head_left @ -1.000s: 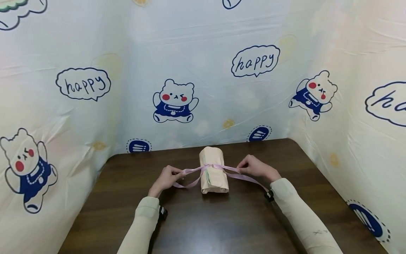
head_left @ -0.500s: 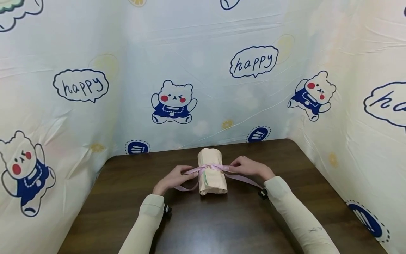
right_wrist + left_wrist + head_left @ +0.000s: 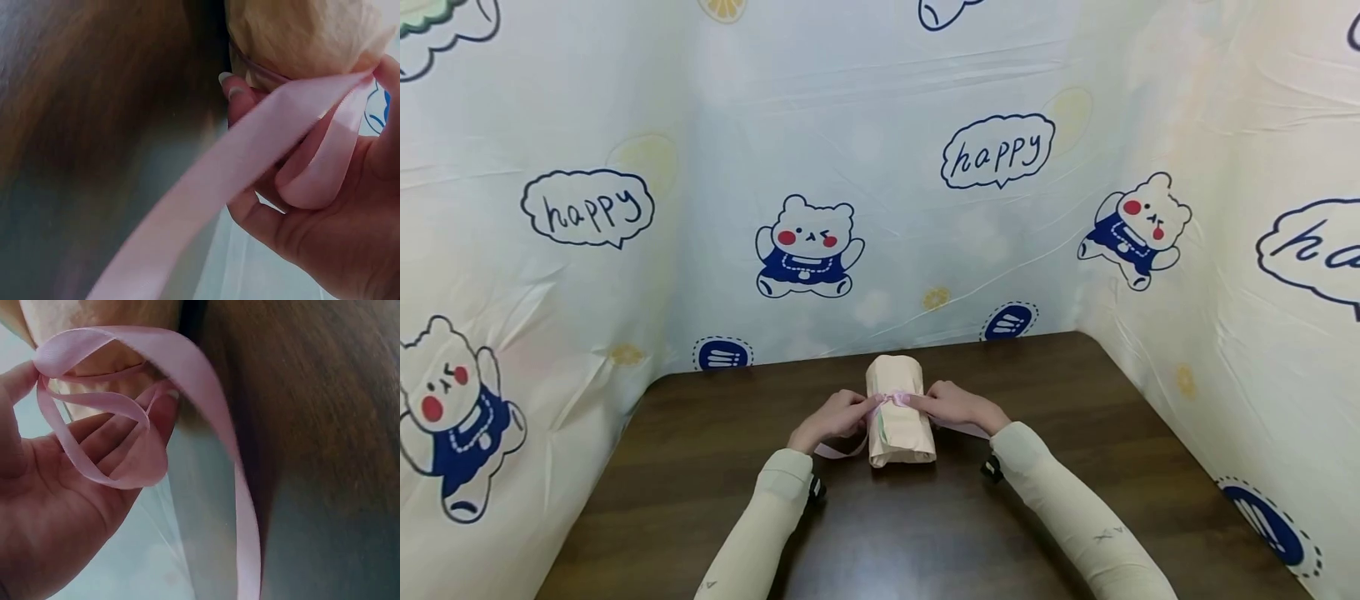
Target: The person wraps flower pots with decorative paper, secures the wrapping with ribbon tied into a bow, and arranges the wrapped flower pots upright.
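A cream paper-wrapped bundle [image 3: 904, 435] lies lengthwise on the table, with a pink ribbon [image 3: 897, 399] tied round its middle. My left hand [image 3: 837, 415] comes at it from the left, thumb tip on the ribbon at the knot. In the left wrist view a loop of ribbon [image 3: 74, 447] hangs across the curled fingers and a long tail trails down. From the right, my right hand [image 3: 961, 406] has its thumb at the same knot. The right wrist view shows its fingers at the bundle's side, a ribbon loop [image 3: 319, 187] in the palm and a wide tail in front.
A dark brown wooden table [image 3: 880, 533] carries the bundle. Pale printed curtains [image 3: 880, 150] with bears and "happy" bubbles enclose its back and sides. Each sleeve cuff has a small black wrist camera [image 3: 992, 469] beneath it.
Both hands have moved inward along the ribbon, from holding it out on either side to the knot on top of the bundle. The ribbon stretches between them have shortened. The bundle stays in place.
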`<state>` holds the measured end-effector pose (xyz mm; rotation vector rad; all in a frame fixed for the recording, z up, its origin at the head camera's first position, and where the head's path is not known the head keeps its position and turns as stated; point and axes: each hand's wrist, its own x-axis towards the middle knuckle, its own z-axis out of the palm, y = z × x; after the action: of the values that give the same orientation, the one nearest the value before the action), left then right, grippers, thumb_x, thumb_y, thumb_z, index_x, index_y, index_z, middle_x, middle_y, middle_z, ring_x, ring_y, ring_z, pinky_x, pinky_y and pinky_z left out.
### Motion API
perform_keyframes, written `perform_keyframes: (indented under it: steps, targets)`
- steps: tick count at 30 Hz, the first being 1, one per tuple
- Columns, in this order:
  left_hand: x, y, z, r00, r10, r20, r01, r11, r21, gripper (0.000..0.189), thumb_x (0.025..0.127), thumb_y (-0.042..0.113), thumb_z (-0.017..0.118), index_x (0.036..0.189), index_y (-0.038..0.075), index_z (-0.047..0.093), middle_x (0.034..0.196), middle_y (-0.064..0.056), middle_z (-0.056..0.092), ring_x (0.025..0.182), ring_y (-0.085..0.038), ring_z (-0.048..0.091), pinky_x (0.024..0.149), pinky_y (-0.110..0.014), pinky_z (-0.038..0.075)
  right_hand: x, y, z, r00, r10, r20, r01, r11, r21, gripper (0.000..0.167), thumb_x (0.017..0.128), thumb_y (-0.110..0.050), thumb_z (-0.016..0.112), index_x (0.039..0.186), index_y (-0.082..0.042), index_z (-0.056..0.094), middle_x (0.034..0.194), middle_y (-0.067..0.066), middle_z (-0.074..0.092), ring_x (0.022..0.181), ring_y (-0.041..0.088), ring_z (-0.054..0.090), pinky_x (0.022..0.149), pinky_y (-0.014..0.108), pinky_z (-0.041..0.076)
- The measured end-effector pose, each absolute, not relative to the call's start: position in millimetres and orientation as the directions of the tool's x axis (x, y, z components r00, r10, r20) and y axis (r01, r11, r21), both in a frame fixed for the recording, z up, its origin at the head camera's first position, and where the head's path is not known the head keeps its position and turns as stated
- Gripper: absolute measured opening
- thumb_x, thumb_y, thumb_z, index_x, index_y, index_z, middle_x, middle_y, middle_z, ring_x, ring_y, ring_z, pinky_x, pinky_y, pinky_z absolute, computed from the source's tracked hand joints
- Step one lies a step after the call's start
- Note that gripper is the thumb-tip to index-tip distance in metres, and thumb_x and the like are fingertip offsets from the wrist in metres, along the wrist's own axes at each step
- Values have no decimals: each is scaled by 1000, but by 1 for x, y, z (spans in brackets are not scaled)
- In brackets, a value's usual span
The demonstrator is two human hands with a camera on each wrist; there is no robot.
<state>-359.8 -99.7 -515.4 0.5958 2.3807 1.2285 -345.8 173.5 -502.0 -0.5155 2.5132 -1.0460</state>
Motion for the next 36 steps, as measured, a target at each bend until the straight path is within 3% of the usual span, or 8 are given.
perform_keyframes:
  steps: [8, 12, 16, 20, 24, 30, 36]
  targets:
    - [-359, -97, -519, -817, 555, -153, 163, 478, 863, 58, 101, 60, 50, 85, 8, 68, 55, -3, 40, 45, -15, 34, 46, -30, 34, -351, 170, -510, -839, -485, -248, -104, 589, -802, 61, 94, -70, 52, 93, -14, 74, 74, 0, 60, 71, 14, 55, 65, 28, 43]
    - [-358, -96, -519, -834, 540, -112, 179, 458, 871, 55, 99, 59, 55, 83, 8, 68, 56, -4, 44, 44, -12, 36, 45, -28, 36, -349, 171, -509, -847, -483, -223, -134, 599, -790, 60, 94, -69, 54, 89, -13, 74, 67, 0, 54, 63, 13, 51, 60, 27, 40]
    - [-357, -94, -516, -865, 498, -60, 173, 410, 896, 46, 94, 54, 67, 93, 8, 71, 62, -3, 56, 47, -12, 45, 46, -26, 39, -345, 171, -501, -871, -463, -162, -169, 593, -787, 55, 93, -64, 59, 88, -11, 72, 67, -1, 56, 61, 14, 51, 57, 27, 40]
    - [-356, -90, -511, -888, 460, 1, 191, 365, 911, 43, 90, 48, 76, 105, 8, 74, 80, -5, 71, 61, -13, 59, 53, -27, 47, -344, 170, -493, -897, -431, -93, -199, 583, -788, 49, 91, -59, 67, 92, -10, 73, 75, 1, 66, 66, 16, 58, 61, 28, 47]
    - [-354, -89, -508, -903, 425, 58, 224, 353, 908, 42, 86, 42, 82, 114, 11, 74, 98, -5, 76, 83, -19, 70, 64, -31, 56, -347, 170, -493, -903, -427, -35, -246, 584, -774, 42, 87, -53, 76, 93, -11, 73, 79, 2, 69, 68, 14, 60, 62, 29, 51]
    - [-352, -89, -506, -905, 393, 161, 288, 289, 913, 52, 83, 32, 86, 129, 13, 68, 117, -6, 73, 105, -26, 71, 85, -35, 59, -350, 168, -495, -904, -418, 89, -327, 541, -775, 41, 80, -46, 86, 100, -13, 73, 84, -1, 71, 70, 15, 63, 65, 31, 57]
    - [-352, -88, -504, -903, 364, 227, 331, 251, 910, 64, 82, 28, 87, 139, 15, 61, 128, -6, 69, 113, -22, 69, 93, -38, 57, -354, 165, -497, -894, -405, 194, -396, 506, -766, 46, 75, -37, 91, 108, -11, 71, 90, -1, 72, 74, 15, 67, 67, 31, 59]
